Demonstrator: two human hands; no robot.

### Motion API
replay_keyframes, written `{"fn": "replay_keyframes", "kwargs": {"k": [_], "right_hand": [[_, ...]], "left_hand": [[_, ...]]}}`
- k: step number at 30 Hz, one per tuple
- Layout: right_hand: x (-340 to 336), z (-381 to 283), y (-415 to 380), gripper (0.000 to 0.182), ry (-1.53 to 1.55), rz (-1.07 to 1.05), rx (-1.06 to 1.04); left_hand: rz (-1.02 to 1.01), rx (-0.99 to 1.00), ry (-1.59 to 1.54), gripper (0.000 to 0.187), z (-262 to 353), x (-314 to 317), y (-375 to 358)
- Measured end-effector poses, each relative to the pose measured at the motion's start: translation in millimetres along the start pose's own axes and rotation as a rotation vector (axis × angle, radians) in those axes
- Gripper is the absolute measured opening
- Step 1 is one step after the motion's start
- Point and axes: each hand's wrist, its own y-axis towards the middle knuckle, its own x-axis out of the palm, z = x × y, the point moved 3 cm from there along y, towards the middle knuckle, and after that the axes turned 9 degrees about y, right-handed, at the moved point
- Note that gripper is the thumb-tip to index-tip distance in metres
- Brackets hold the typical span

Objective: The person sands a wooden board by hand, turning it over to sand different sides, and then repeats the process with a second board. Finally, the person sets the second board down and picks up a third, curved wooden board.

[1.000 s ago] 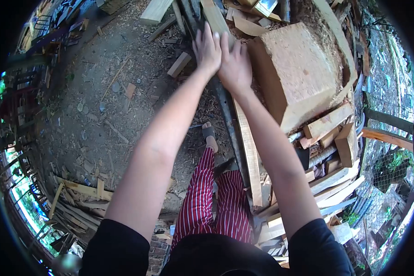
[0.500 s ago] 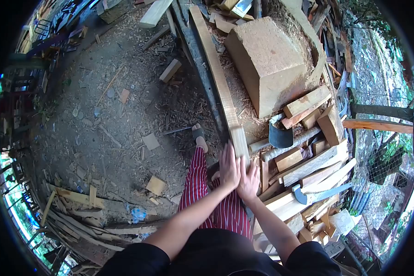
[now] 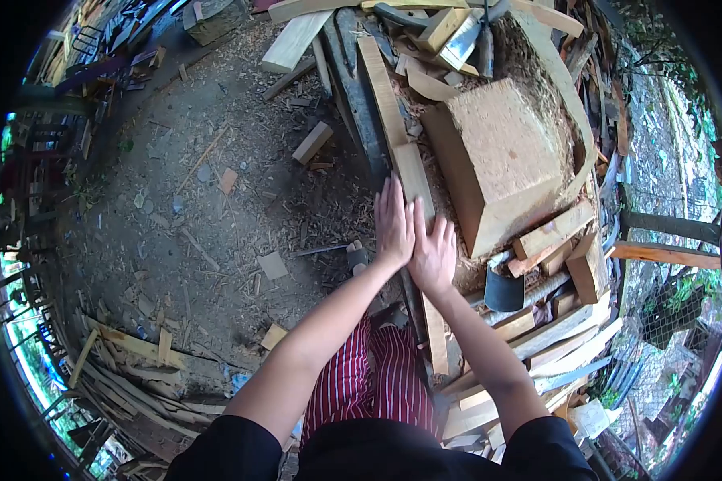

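Observation:
A long, narrow wooden strip [image 3: 381,92] lies along the left edge of the workbench. On top of it sits a shorter pale wooden block [image 3: 413,178]. My right hand [image 3: 434,250] presses on the block's near end, its fingers stretched forward and slightly spread. Beside it, my left hand [image 3: 395,228] lies with straight fingers along the block's left side. The two hands touch near the thumbs. The block's underside is hidden, and my hands cover part of the strip.
Right of the strip stands a big squared timber block [image 3: 505,152]. An adze-like tool with a dark blade [image 3: 505,290] lies among wood offcuts, near a partly covered handsaw [image 3: 573,375]. Shavings and scraps litter the dirt floor [image 3: 241,208] at left.
Both hands have slid forward along the strip, with the short block moving ahead of them. The near end of the strip now shows behind my hands. The camera view has shifted too.

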Motion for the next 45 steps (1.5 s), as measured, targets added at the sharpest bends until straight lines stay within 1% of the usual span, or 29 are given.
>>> {"fn": "replay_keyframes", "kwargs": {"k": [3, 4, 6, 8, 10, 12, 14, 17, 18, 20, 22, 23, 27, 28, 29, 30, 31, 34, 35, 36, 38, 40, 41, 42, 43, 44, 45], "right_hand": [[3.7, -5.4, 69.4, 0.072, -0.111, 0.044, -0.075], [5.0, -7.5, 92.1, 0.074, -0.063, -0.014, -0.041], [9.3, -11.8, 138.5, 0.073, -0.041, 0.109, -0.079], [11.9, -19.3, 187.7, 0.07, 0.047, 0.091, -0.018], [28.6, -17.3, 232.2, 0.066, -0.004, 0.161, -0.073], [31.2, -22.0, 263.4, 0.064, -0.007, 0.326, -0.084], [34.3, -25.9, 286.9, 0.057, -0.035, 0.338, -0.077], [34.1, -26.2, 306.4, 0.055, 0.033, 0.345, -0.068], [32.8, -25.7, 308.5, 0.054, 0.053, 0.343, -0.062], [37.3, -21.6, 302.8, 0.054, 0.058, 0.362, -0.067], [34.7, -23.6, 291.3, 0.054, 0.068, 0.397, -0.087], [34.1, -24.0, 273.6, 0.055, 0.058, 0.357, -0.082], [25.0, -21.7, 183.6, 0.056, 0.083, 0.281, -0.081], [20.6, -21.7, 157.1, 0.057, 0.116, 0.174, -0.015], [20.7, -21.2, 128.7, 0.06, 0.002, 0.248, -0.03], [15.3, -21.1, 99.2, 0.063, 0.013, 0.152, -0.003], [8.8, -20.7, 69.4, 0.066, 0.07, 0.01, 0.06], [3.2, -16.9, -22.5, 0.068, 0.043, 0.075, 0.037], [5.4, -13.0, -49.6, 0.067, 0.003, 0.116, -0.007], [-1.2, -14.1, -73.2, 0.068, 0.048, 0.101, 0.066], [-0.6, -9.9, -117.3, 0.07, 0.079, 0.006, 0.12], [-5.0, -8.7, -154.2, 0.072, 0.097, 0.035, 0.077], [-10.3, -8.6, -173.1, 0.073, 0.139, -0.014, 0.12], [-9.4, -3.1, -192.9, 0.075, 0.159, 0.013, 0.102], [-13.0, 0.4, -211.8, 0.072, 0.167, -0.046, 0.162], [-22.8, 0.3, -233.9, 0.068, 0.192, -0.003, 0.196], [-34.3, 1.8, -254.8, 0.067, 0.219, -0.021, 0.245]], "left_hand": [[0.052, 0.014, 0.081, 0.058, -16.1, -4.9, 68.4], [0.071, 0.016, 0.085, 0.058, -21.2, -7.4, 91.3], [0.061, -0.005, 0.091, 0.058, -30.6, -12.7, 142.0], [0.053, -0.04, 0.099, 0.058, -40.9, -16.7, 195.4], [0.031, -0.024, 0.142, 0.058, -53.3, -21.9, 241.8], [0.042, -0.006, 0.157, 0.058, -62.0, -27.2, 275.3], [0.051, 0.028, 0.159, 0.058, -77.8, -24.3, 304.4], [0.007, -0.044, 0.127, 0.06, -82.1, -26.7, 326.7], [0.154, 0.097, 0.151, 0.061, -129.2, -4.3, 355.9], [0.26, 0.005, 0.179, 0.051, -119.8, 2.4, 348.0], [0.108, -0.035, 0.142, 0.06, -80.1, -22.8, 310.1], [0.008, -0.064, 0.092, 0.061, -72.6, -25.9, 292.2], [0.047, -0.025, 0.075, 0.059, -57.5, -21.1, 200.8], [0.068, -0.017, 0.101, 0.059, -51.4, -18.7, 172.5], [0.052, -0.035, 0.116, 0.058, -44.9, -15.7, 142.5], [0.037, -0.053, 0.129, 0.058, -37.8, -13.2, 111.1], [0.036, -0.036, 0.133, 0.058, -29.2, -12.3, 77.8], [-0.006, -0.024, 0.168, 0.058, -4.1, -7.6, -15.7], [-0.022, -0.044, 0.164, 0.058, 2.1, -7.0, -41.3], [-0.039, -0.072, 0.155, 0.059, 8.3, -4.5, -67.4], [-0.08, -0.104, 0.202, 0.059, 15.9, -1.7, -110.0], [-0.144, -0.127, 0.21, 0.06, 24.8, -3.6, -148.3], [-0.153, -0.099, 0.231, 0.061, 27.1, -2.4, -166.8], [-0.156, -0.071, 0.255, 0.062, 26.2, 1.7, -182.2], [-0.178, -0.11, 0.222, 0.064, 33.7, -1.8, -195.6], [-0.205, -0.154, 0.188, 0.065, 41.4, -4.2, -208.1], [-0.223, -0.229, 0.118, 0.067, 45.6, -4.3, -217.2]]}}
